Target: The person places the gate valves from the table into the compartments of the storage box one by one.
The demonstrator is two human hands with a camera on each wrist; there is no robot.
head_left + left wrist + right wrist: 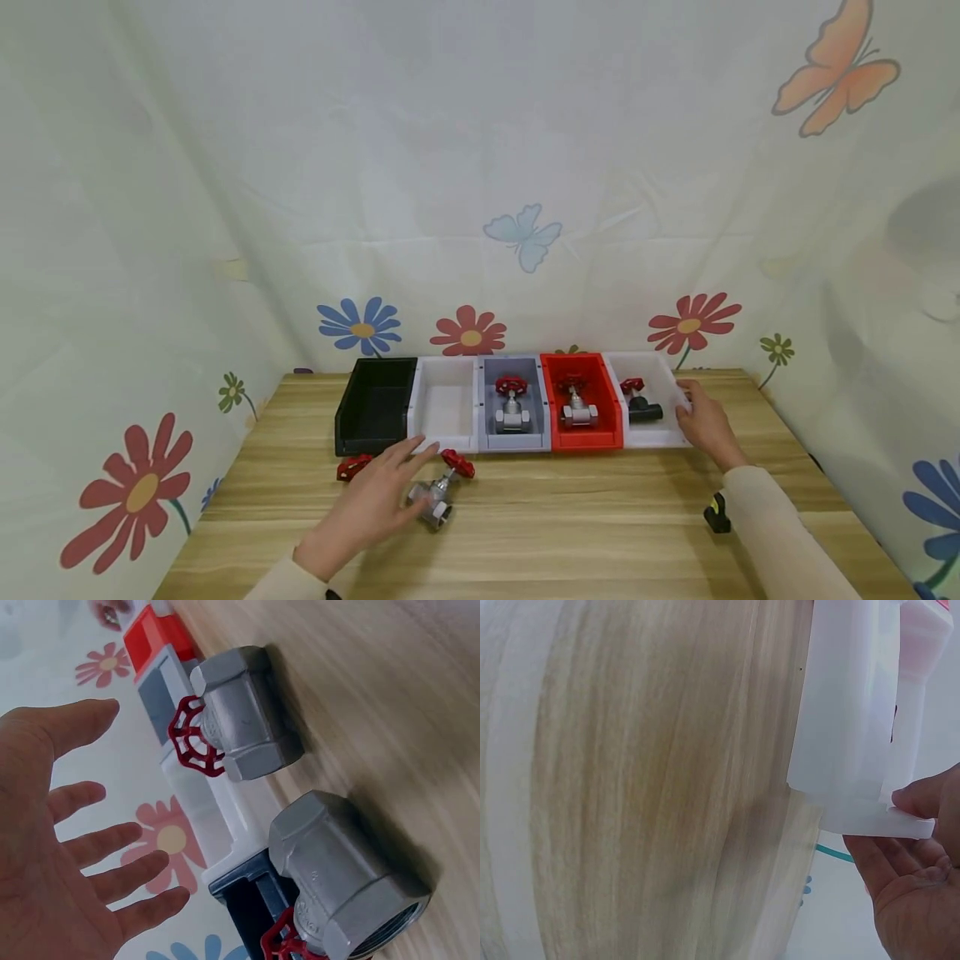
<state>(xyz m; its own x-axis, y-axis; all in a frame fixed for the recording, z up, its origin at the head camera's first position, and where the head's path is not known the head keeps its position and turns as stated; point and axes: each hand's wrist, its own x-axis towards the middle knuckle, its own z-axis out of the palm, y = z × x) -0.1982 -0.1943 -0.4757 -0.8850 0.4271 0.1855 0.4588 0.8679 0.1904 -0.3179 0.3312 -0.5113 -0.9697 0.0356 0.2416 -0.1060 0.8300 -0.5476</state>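
My left hand (367,504) hovers with spread fingers over two metal valves with red handwheels on the table. The nearer-to-middle valve (435,506) lies tilted beside the thumb; the other valve (341,874) is mostly hidden behind the hand in the head view, only its red handwheel (354,467) showing. In the left wrist view, a gap separates the fingers from both valves. My right hand (707,423) pinches the side wall of the rightmost white bin (847,712), thumb over the rim and fingers outside. Inside that bin lies a black valve (643,410) with a red handle.
Left of that bin, joined in a row, stand a red bin (587,439) and a grey-blue bin (513,441), each holding a metal valve. Another white bin (447,400) and a black bin (371,442) continue the row. A small black-and-yellow object (717,513) appears by the right sleeve.
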